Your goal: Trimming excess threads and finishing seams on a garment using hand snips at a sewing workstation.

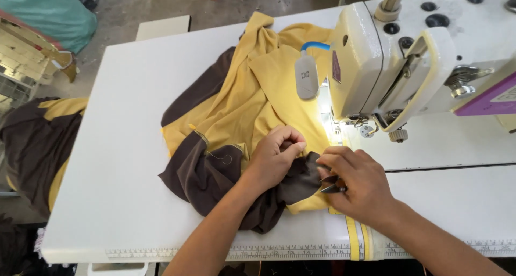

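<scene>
the left hand (277,155) pinches the yellow and brown garment (242,120) lying on the white table (123,147); the right hand (355,182) grips small metal snips (330,183) beside the sewing machine (424,55).

Two hands showing: left hand (277,155), right hand (355,182). One yellow-and-brown garment (242,109) lying on one white worktop (123,147). One pair of small metal snips (330,183) sitting in right hand. One white sewing machine (430,55) standing at right, one small lamp (306,74) glowing beside it. Second brown-and-yellow fabric pile (37,141) hanging off worktop's left edge. One teal bundle (54,12) lying on floor.
</scene>
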